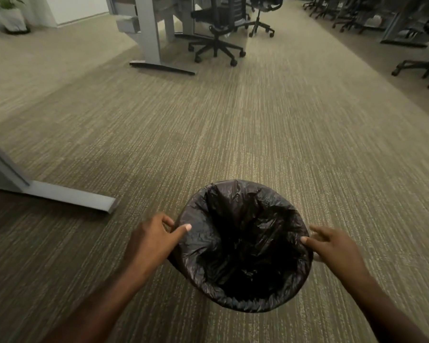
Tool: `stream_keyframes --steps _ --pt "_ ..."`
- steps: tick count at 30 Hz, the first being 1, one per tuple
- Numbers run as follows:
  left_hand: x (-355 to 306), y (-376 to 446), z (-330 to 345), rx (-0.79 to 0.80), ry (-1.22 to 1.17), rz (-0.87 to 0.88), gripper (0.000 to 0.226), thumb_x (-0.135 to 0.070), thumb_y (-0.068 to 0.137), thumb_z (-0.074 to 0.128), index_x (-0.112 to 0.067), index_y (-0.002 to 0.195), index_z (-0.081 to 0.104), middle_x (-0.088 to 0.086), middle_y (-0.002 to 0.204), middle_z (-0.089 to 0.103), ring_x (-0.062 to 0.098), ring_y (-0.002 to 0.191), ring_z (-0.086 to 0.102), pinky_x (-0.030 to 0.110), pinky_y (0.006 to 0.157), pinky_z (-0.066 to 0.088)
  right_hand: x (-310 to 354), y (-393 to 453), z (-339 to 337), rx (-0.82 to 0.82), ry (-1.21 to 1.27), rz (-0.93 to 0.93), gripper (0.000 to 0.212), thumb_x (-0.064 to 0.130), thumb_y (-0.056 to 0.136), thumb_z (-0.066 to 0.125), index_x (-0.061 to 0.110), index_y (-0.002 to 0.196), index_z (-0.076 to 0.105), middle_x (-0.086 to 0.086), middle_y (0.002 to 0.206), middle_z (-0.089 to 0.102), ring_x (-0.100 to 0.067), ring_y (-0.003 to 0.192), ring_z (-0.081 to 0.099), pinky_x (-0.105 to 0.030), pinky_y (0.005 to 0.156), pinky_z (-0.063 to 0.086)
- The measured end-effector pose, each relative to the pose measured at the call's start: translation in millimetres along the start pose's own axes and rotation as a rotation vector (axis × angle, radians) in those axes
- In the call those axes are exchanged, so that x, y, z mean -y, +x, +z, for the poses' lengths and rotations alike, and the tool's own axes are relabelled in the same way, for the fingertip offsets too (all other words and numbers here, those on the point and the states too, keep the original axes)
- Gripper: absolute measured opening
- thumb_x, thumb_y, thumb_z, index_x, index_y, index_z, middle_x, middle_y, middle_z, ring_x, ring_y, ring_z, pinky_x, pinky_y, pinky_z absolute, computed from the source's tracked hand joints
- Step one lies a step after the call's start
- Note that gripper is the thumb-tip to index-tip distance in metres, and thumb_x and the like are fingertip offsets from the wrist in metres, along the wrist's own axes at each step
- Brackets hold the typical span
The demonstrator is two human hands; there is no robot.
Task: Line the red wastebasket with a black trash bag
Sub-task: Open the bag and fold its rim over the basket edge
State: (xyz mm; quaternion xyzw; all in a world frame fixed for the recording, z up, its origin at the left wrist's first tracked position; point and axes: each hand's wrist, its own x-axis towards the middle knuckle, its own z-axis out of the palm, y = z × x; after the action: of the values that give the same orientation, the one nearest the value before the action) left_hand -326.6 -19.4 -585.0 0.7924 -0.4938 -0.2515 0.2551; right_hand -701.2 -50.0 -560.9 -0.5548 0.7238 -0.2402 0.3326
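Here the striped office carpet (233, 132) fills most of the view, with a grey desk leg and foot (67, 196) to the left and black swivel chairs (216, 38) far off near another desk frame (149, 33). On the carpet, near the bottom centre, stands the wastebasket (172, 259); its red wall cannot be made out, since the black trash bag (243, 243) covers the whole opening and is folded down over the rim all the way round. The bag's middle sinks into the basket in loose crumpled folds, and the turned-over edge looks wrinkled, tighter on the near side than at the far side, where a small peak of film stands up.

The left hand (151, 241) grips the left side of the rim, thumb lying on top of the bag film and fingers curled under the outside edge. The right hand (332, 246) pinches the right side likewise, thumb on the film and fingers spread behind the rim.

The lining looks nearly done. To finish well, I would judge that both hands should draw the overhang down evenly on opposite sides, then work round to the far peak, keeping tension gentle so the thin film does not tear, and press the slack inward so the bag sits against the walls.
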Motion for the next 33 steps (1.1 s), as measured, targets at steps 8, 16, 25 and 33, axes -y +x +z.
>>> stream_keyframes --steps 8,16,25,33 --pt "4 0 6 0.14 -0.403 -0.197 0.026 -0.015 0.09 0.073 0.009 0.08 0.068 0.014 0.061 0.068 0.021 0.044 0.068 0.044 0.052 0.064 19 10 3 0.117 0.275 0.056 0.024 -0.003 0.087 0.068 -0.003 0.111 0.071 -0.008 0.077 0.08 -0.012 0.063 0.077 -0.02 0.047 0.055" --pt "44 28 -73 -0.05 -0.548 -0.334 0.02 -0.011 0.09 0.073 0.006 0.082 0.066 0.019 0.067 0.068 0.021 0.044 0.067 0.034 0.041 0.059 119 55 68 0.256 0.223 -0.094 0.015 0.0 0.083 0.071 -0.001 0.098 0.076 -0.021 0.089 0.077 -0.025 0.074 0.073 -0.032 0.059 0.06" --pt "119 86 -158 -0.347 -0.37 -0.467 0.031 -0.011 0.088 0.074 0.0 0.064 0.058 0.026 0.074 0.07 0.037 0.067 0.073 0.058 0.064 0.063 239 76 197 0.385 0.192 -0.168 0.008 -0.008 0.085 0.064 -0.005 0.088 0.071 -0.023 0.088 0.069 -0.032 0.079 0.07 -0.048 0.067 0.063" --pt "160 103 -156 -0.311 -0.369 -0.574 0.029 -0.014 0.086 0.075 0.013 0.095 0.067 0.033 0.1 0.073 0.042 0.088 0.076 0.062 0.078 0.062 250 89 237 0.384 0.094 -0.211 0.015 -0.001 0.085 0.07 -0.008 0.097 0.075 -0.028 0.092 0.076 -0.039 0.082 0.076 -0.054 0.074 0.064"
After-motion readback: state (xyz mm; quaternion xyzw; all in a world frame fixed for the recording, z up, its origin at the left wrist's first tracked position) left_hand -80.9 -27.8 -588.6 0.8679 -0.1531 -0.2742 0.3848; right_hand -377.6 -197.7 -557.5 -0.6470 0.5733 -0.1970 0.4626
